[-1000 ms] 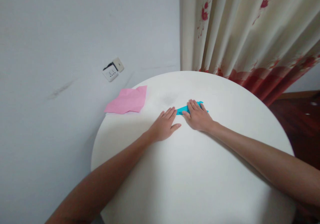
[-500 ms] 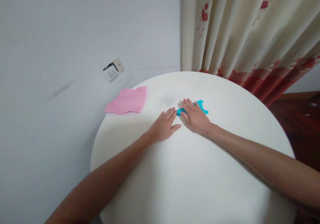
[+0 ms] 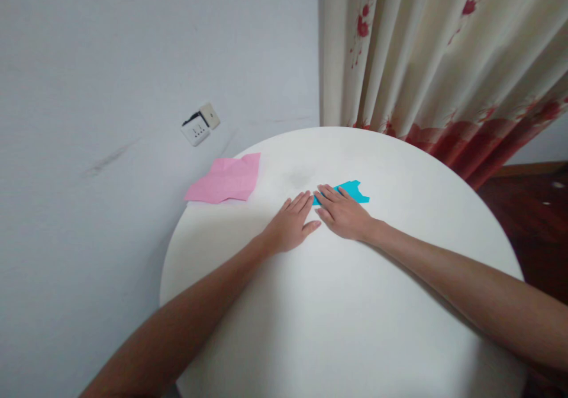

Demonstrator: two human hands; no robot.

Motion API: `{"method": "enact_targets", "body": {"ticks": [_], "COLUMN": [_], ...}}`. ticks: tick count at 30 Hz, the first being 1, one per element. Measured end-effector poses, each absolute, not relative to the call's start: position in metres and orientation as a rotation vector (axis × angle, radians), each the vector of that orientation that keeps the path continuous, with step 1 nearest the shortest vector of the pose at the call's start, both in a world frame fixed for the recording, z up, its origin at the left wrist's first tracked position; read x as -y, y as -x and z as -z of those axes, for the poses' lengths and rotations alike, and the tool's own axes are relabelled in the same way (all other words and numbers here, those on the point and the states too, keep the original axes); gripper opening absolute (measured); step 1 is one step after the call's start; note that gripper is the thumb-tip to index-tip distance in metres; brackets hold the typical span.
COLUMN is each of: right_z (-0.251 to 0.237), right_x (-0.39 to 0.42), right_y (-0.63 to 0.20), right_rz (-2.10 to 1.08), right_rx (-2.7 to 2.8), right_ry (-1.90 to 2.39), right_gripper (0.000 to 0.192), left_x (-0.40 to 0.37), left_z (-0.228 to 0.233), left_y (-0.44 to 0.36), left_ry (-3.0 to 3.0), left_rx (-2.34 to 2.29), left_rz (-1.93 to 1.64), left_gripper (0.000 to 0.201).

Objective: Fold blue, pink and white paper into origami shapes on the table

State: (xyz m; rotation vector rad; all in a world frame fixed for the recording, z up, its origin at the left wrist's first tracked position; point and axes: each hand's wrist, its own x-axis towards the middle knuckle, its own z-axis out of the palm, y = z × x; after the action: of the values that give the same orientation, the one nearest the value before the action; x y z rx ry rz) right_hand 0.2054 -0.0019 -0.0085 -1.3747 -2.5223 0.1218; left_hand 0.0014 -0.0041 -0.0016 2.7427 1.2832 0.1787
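A folded piece of blue paper (image 3: 354, 191) lies flat on the white round table (image 3: 337, 327), with a notched right end. My right hand (image 3: 341, 210) rests on its left and middle part, fingers stretched out and covering some of it. Palm down, my left hand (image 3: 289, 223) lies on the table just to the left, its fingertips at the paper's left end and its thumb apart. Whether the left fingertips press on the paper or only touch its edge, I cannot tell.
A creased sheet of pink paper (image 3: 226, 179) lies at the table's back left edge, near the wall. A wall socket (image 3: 195, 130) sits above it. Behind the table on the right hangs a cream and red curtain (image 3: 412, 61).
My right hand has slid a little to the left and toward me along the blue paper, uncovering more of its right part. My left hand has stayed in place.
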Motion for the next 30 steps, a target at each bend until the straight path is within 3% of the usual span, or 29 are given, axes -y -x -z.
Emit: {"method": "enact_targets", "body": {"ticks": [23, 30], "right_z": [0.012, 0.005], "right_x": [0.0, -0.001], "right_y": [-0.205, -0.205], "right_rz": [-0.136, -0.164], "right_rx": [2.491, 2.425], "right_ry": [1.381, 1.321], "right_gripper": [0.06, 0.041], "left_x": [0.003, -0.006], "left_z": [0.005, -0.002], "left_y": [0.0, 0.006], "left_ry": [-2.768, -2.814], "left_rx": [-1.308, -1.396], "left_rz": [-0.256, -0.446], "left_gripper": [0.067, 0.036]}}
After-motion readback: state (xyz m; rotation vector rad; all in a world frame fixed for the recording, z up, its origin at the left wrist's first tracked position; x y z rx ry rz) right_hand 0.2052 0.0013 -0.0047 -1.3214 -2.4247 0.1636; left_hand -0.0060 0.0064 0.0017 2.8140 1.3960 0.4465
